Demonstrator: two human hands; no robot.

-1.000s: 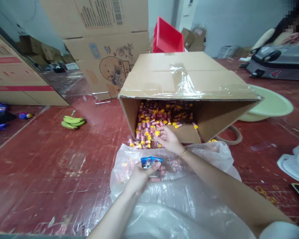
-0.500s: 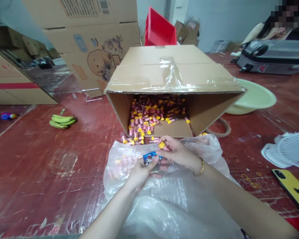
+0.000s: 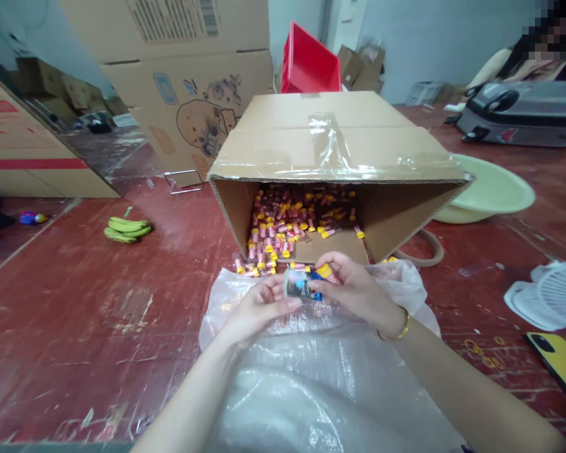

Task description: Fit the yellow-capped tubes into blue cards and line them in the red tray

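My right hand [image 3: 358,292] is closed around a small clear bottle with a yellow cap [image 3: 326,272], and its thumb presses on the blue end of a small printed packet [image 3: 298,284]. My left hand [image 3: 259,308] pinches the packet's other end, thumb below and fingers behind. Both hands are above a translucent plastic bag [image 3: 302,377] spread in front of me. Beyond them, an open cardboard box [image 3: 339,157] lies on its side with many yellow-capped bottles [image 3: 268,239] inside, some spilling past its lower edge.
Bananas [image 3: 127,229] lie on the red floor to the left. To the right are a pale green basin [image 3: 495,189], a white fan [image 3: 556,292] and a yellow phone [image 3: 559,365]. A red bin [image 3: 311,63] stands behind the box. A person sits beyond a grey suitcase [image 3: 523,113].
The packet has turned, with its blue end now under my right thumb. My left hand has shifted to its left end. The view has moved slightly, shifting the scene right and down.
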